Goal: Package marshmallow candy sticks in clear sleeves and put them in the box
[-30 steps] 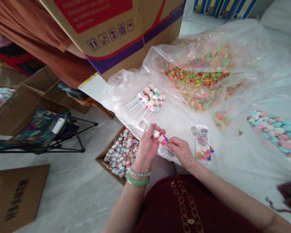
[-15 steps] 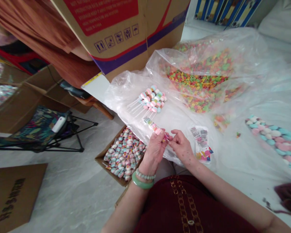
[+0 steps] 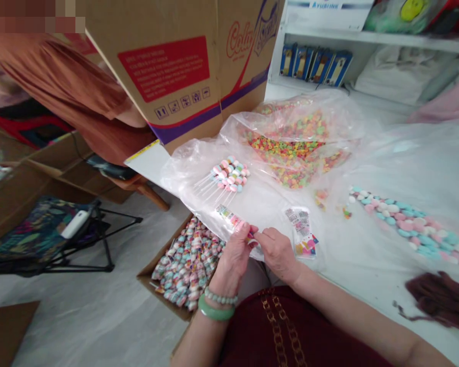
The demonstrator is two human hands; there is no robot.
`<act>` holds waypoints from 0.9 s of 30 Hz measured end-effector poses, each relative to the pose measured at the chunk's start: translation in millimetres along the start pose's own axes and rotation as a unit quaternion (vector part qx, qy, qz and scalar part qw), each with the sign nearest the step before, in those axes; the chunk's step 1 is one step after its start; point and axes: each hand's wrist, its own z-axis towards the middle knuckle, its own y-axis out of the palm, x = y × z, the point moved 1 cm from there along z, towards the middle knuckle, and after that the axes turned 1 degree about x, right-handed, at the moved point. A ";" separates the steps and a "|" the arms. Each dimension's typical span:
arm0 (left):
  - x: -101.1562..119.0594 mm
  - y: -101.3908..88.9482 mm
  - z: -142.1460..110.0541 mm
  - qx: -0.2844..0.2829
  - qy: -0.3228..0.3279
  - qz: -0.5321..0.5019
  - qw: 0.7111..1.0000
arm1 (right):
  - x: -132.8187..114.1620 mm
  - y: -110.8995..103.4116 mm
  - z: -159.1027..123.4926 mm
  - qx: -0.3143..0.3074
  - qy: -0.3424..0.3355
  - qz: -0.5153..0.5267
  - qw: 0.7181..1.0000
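Note:
My left hand (image 3: 235, 250), with beaded and green bangles at its wrist, is closed around a printed clear candy wrapper (image 3: 228, 215) with pink sweets showing inside. Beside it, my right hand (image 3: 277, 251) is closed, thumb and fingertips pinched at the wrapper's near end; what they grip is hidden. Beyond the hands lies a group of marshmallow skewers (image 3: 231, 174), their white sticks pointing left. Right of my right hand is a stack of flat printed wrappers (image 3: 302, 229). Below the table edge, wrapped marshmallow skewers (image 3: 189, 262) fill a cardboard box (image 3: 147, 279).
A big clear bag of ring candies (image 3: 290, 148) lies behind, near a tall carton (image 3: 168, 66). Loose marshmallows (image 3: 413, 224) and a dark cloth (image 3: 439, 295) are at right. A person in an orange-brown top (image 3: 69, 92) and a folding chair (image 3: 42, 229) are at left.
My view has shifted, showing more of the shelf behind. My right hand's fingers have closed in against the wrapper's near end beside the left hand, which keeps its hold.

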 end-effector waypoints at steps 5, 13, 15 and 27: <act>-12.9 -2.2 2.4 0.034 0.043 -0.070 0.996 | -18.7 -1.9 -2.0 0.000 0.004 -0.065 0.998; -22.5 9.5 -7.8 -0.020 -0.133 -0.123 0.983 | -9.4 0.3 8.8 -0.054 0.254 0.285 0.923; -18.4 5.6 -10.0 -0.047 -0.135 -0.105 0.984 | -1.9 4.6 9.2 -0.110 0.358 0.468 0.801; 9.1 -10.3 -7.5 -0.074 0.019 0.252 0.965 | 3.9 -11.1 4.9 -0.042 0.418 0.446 0.790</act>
